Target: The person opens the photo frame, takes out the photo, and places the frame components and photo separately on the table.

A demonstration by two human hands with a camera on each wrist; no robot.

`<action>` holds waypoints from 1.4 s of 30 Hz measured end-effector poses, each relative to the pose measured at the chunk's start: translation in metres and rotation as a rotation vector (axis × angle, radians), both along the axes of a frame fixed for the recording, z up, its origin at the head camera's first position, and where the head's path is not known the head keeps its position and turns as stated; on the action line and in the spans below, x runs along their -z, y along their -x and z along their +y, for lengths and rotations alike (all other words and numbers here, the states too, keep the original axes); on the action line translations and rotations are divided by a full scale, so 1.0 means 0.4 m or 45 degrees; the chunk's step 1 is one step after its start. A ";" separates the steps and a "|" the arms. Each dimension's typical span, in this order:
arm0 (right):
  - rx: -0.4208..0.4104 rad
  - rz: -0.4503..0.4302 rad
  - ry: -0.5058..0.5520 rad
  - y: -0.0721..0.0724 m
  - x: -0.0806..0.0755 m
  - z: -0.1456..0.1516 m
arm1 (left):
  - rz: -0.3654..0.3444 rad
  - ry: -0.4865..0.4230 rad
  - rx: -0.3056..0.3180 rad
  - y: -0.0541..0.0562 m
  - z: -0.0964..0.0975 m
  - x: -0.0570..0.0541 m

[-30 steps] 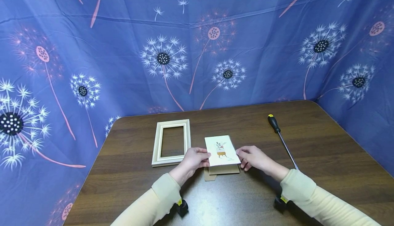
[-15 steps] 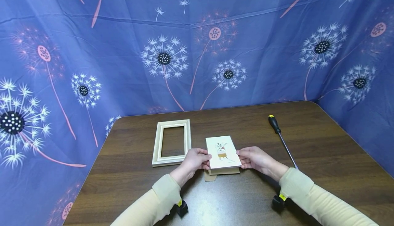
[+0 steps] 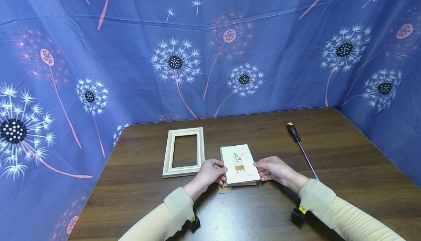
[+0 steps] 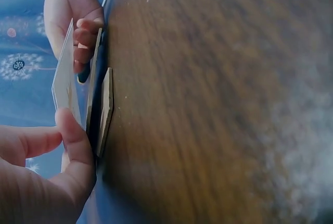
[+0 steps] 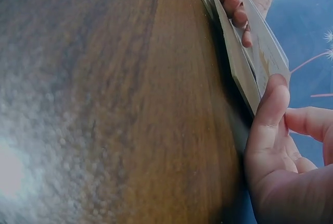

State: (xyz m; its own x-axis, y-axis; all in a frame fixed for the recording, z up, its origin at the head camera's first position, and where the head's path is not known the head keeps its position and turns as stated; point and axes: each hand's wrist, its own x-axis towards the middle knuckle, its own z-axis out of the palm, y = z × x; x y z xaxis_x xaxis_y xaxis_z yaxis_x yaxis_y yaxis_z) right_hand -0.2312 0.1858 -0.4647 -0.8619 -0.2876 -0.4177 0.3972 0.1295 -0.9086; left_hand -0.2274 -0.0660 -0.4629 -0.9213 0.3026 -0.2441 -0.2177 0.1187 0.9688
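Observation:
A white card (image 3: 241,159) printed with a plant in a brown pot lies between the two hands, just over a brown backing board (image 3: 222,151). My left hand (image 3: 209,171) pinches its left edge between thumb and index finger. At the opposite edge, my right hand (image 3: 275,168) pinches it the same way. Both wrist views show a gap between the card (image 4: 63,81) and the board (image 5: 237,60), with fingertips reaching into it. Under the board, a small brown tab (image 3: 225,190) sticks out at the front left. The card covers most of the board.
An empty cream picture frame (image 3: 167,149) lies to the left of the card, close to the left hand. Far to the right, a screwdriver (image 3: 292,132) with a black handle rests on the brown wooden table (image 3: 131,197). A blue dandelion-print cloth (image 3: 131,51) hangs behind.
The card has shifted toward me and slightly right over the backing board, baring the board's left edge. My right hand's fingers have closed on the card's right edge. Frame and screwdriver stay put.

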 end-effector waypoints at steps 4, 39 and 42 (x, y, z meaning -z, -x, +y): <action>-0.021 0.022 -0.004 -0.001 0.003 0.003 | -0.002 -0.021 0.008 0.000 -0.001 0.005; 0.124 0.354 -0.519 -0.023 -0.019 0.060 | 0.154 0.132 0.006 0.008 -0.013 0.004; 0.127 0.401 -0.557 -0.029 -0.025 0.067 | 0.164 0.174 0.014 0.008 -0.014 0.005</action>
State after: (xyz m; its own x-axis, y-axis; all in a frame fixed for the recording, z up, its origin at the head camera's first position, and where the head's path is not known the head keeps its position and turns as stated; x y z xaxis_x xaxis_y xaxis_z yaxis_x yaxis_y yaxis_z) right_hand -0.2198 0.2126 -0.4547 -0.9788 -0.0559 -0.1971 0.1439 0.4974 -0.8555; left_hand -0.2307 -0.0716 -0.4649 -0.9444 0.2850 -0.1642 -0.0911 0.2528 0.9632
